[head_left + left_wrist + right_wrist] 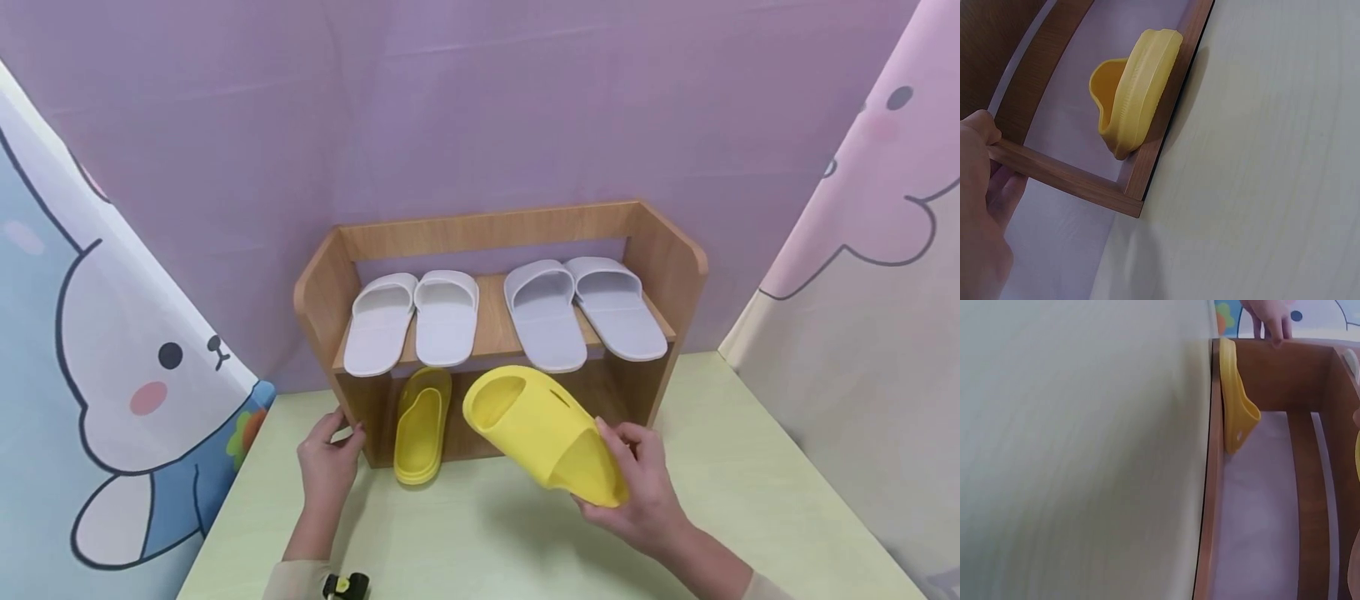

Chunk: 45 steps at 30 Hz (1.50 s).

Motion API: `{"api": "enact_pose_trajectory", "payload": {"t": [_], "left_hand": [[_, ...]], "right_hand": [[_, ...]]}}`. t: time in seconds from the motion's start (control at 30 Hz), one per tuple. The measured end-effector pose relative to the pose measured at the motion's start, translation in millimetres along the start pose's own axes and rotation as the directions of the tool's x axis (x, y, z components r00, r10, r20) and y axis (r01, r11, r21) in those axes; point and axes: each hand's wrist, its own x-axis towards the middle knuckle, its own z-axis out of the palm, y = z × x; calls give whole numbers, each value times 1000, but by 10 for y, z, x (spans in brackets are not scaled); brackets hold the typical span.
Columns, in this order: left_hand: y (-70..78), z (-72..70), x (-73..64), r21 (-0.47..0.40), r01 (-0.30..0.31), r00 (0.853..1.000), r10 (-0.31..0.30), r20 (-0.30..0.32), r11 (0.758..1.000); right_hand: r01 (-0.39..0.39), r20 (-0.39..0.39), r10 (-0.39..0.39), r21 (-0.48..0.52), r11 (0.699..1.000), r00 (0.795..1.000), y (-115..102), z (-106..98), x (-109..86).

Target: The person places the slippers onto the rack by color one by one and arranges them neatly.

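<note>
My right hand point(637, 492) grips a yellow slipper point(536, 421) by its sole end, tilted in the air before the rack with its foot opening up and to the left. A second yellow slipper point(422, 429) lies on the lower shelf at the left, its end reaching past the front edge. With thumb and fingers on both faces of the left side panel point(1063, 172), my left hand point(330, 458) pinches the front edge of the wooden shoe rack point(495, 229). In the right wrist view, the held slipper shows only as a sliver at the right border.
On the upper shelf point(491, 312) stand a pair of white slippers point(446, 321) at the left and a pair of pale grey slippers point(547, 321) at the right. A light green tabletop point(750, 467) carries the rack. Printed cloth point(150, 375) hangs at both sides.
</note>
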Motion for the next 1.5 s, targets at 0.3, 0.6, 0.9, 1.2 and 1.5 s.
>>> {"api": "enact_pose_trajectory", "payload": {"t": [0.3,0.6,0.9,1.2,1.5], "left_hand": [[-10,6,6,-19,-30,1000,30,-5,999],[-1,-8,1,-11,-28,1000,28,-4,1000],[2,-8,-5,6,-3,1000,3,-2,1000],[14,-2,-8,15,6,1000,-7,14,1000],[9,-5,-4,15,3,1000,-3,7,1000]], "right_hand": [[-45,58,41,76,996,997,-34,120,-42],[-198,202,188,34,980,961,-48,154,-61],[-311,225,295,41,950,929,-19,303,-65],[-441,184,433,-2,898,882,-13,500,-23],[-517,206,506,3,856,838,44,630,-5]]}}
